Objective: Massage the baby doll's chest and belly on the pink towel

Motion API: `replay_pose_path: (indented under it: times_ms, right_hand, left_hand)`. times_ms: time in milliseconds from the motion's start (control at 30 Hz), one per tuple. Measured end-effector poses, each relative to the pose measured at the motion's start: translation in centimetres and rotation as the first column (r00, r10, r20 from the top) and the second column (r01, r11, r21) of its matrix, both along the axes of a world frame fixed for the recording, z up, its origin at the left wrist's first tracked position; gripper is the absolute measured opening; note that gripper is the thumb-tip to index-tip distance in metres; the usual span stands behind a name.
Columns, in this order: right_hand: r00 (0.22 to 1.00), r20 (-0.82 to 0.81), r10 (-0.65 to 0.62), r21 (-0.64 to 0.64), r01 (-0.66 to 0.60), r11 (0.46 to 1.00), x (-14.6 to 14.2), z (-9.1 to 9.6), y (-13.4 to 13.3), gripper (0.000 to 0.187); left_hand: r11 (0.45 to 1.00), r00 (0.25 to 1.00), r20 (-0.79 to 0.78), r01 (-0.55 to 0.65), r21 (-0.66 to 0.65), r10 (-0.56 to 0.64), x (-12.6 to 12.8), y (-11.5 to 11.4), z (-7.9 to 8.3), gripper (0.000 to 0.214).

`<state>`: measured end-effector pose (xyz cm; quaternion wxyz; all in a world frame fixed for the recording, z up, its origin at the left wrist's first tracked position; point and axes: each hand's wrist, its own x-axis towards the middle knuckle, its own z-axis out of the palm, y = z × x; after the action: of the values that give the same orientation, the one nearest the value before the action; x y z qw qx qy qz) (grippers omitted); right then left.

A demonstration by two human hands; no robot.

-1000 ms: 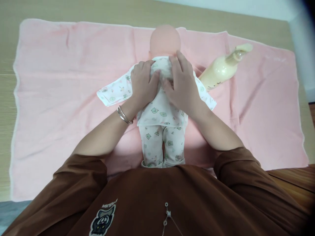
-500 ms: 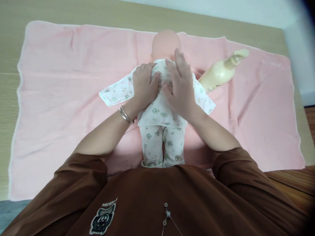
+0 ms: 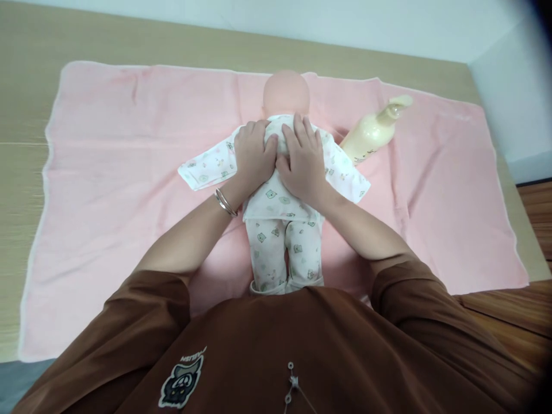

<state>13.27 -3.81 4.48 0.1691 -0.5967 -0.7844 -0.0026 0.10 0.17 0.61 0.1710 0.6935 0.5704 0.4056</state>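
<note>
A baby doll point(image 3: 286, 92) lies face down, its bald head away from me. It wears a white printed top point(image 3: 276, 198) and matching trousers point(image 3: 268, 253), with both sleeves spread out sideways. My left hand point(image 3: 254, 154) rests on the left side of its upper back, thumb apart from the fingers. Flat on the right side of the back lies my right hand point(image 3: 303, 158), fingers extended towards the head. The two thumbs nearly meet over the middle of the back. Neither hand grasps anything.
A pink towel point(image 3: 125, 155) with some creases spreads under the doll on a wooden table point(image 3: 26, 75). A cream pump bottle point(image 3: 371, 133) lies on the towel near the doll's right-hand sleeve. Behind the table stands a pale wall point(image 3: 345, 29).
My right hand, raised and blurred before, has come down flat onto the doll's back. My left hand stays in place. The view has shifted slightly.
</note>
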Motion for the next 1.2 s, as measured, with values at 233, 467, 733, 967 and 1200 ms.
replay_pose_path:
  times_ms: [233, 467, 733, 967, 1200]
  right_hand:
    - [0.999, -0.045, 0.020, 0.103, -0.015, 0.995, 0.0, -1.9, 0.4, 0.054]
    - [0.996, -0.085, -0.005, 0.125, 0.016, 0.992, 0.2, -1.2, 0.7, 0.052]
    - [0.991, -0.093, 0.092, 0.123, -0.080, 0.989, 0.1, -2.0, 1.4, 0.055]
    - [0.994, -0.089, 0.069, 0.116, -0.058, 0.992, -0.1, -1.3, 0.5, 0.051]
    - [0.999, -0.021, 0.026, 0.029, -0.025, 0.999, 0.0, 0.1, -0.9, 0.055]
  left_hand:
    - [0.998, 0.994, -0.101, -0.047, 0.047, 0.051, 0.3, 0.1, 0.0, 0.030]
    - [0.997, 0.993, -0.094, -0.065, 0.033, 0.068, 0.4, 0.3, -0.1, 0.026]
    - [0.997, 0.986, -0.154, -0.065, 0.027, 0.069, 0.2, 0.3, 0.0, 0.024]
    - [0.998, 0.999, -0.045, -0.023, 0.054, 0.026, -0.1, 0.6, -0.7, 0.028]
    - [0.999, 1.000, 0.007, -0.023, 0.039, 0.023, -0.1, 0.7, -0.5, 0.027]
